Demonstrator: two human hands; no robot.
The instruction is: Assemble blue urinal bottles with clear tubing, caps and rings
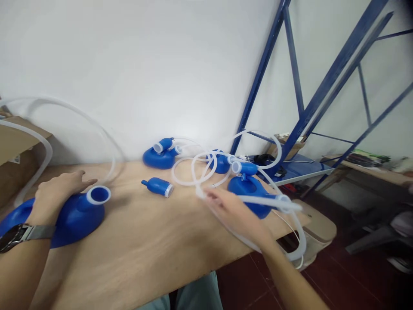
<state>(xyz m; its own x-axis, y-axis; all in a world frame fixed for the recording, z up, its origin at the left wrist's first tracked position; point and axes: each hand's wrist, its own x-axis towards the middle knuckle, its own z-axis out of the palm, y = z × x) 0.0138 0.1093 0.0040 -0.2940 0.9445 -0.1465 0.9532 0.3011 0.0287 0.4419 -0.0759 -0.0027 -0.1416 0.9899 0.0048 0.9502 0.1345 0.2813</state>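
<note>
My left hand [63,185] lies across the top of a blue plastic urinal bottle [80,217], fingers stretched out past its far side. The bottle's white-rimmed mouth points right and up. Blurred by motion, my right hand [229,209] has its fingers curled around a translucent plastic hose [238,237]. Just beyond it, another blue urinal bottle [247,187] stands with a blue cap piece [248,167] on top. A loose blue cap piece [157,187] with a white ring lies between my hands.
Near the wall sit two more blue bottles [158,158], with looped hoses [183,183] around them. A cardboard box [22,140] stands at the left. Right of the wooden table [138,258] are a blue metal rack [263,69] and a beige stool [318,221].
</note>
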